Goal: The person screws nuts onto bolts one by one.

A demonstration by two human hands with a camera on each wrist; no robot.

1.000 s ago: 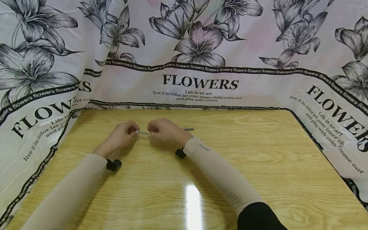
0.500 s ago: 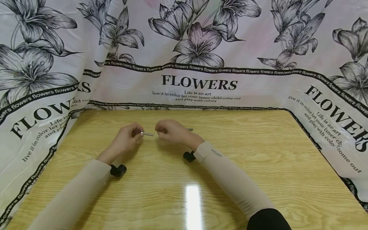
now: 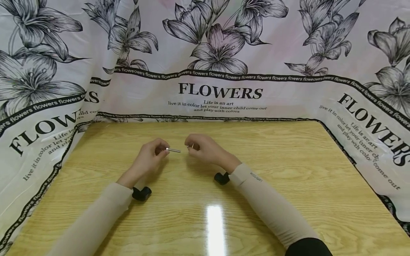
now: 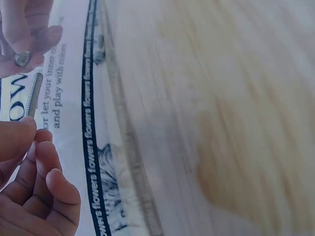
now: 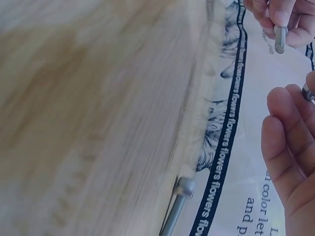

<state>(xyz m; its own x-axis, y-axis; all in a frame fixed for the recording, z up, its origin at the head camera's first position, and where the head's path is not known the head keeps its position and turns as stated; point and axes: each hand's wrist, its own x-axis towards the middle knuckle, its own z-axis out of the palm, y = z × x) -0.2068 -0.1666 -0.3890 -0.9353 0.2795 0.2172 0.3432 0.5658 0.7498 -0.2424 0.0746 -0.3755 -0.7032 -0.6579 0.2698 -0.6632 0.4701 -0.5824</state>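
In the head view my left hand (image 3: 148,158) pinches a silver bolt (image 3: 174,150) between thumb and fingertips. Its threaded shank (image 4: 33,96) sticks out toward my other hand, while the head end is covered by the fingers. Opposite it, my right hand (image 3: 206,151) pinches a small metal nut (image 4: 22,59) at its fingertips. A short gap separates the bolt's tip from this nut. Another bolt (image 5: 178,206), with a knurled round head, lies on the table in the right wrist view; in the head view the right hand hides it.
Both hands are above a wood-grain table (image 3: 272,185). A flower-printed cloth (image 3: 221,94) stands up along its back and sides. Black wrist cameras (image 3: 142,193) hang below both wrists, and a bright light reflection shows on the tabletop.
Both hands have shifted right with the bolt and nut, and the gap between bolt tip and right fingertips has widened a little. The lying bolt has gone behind the right hand in the head view.
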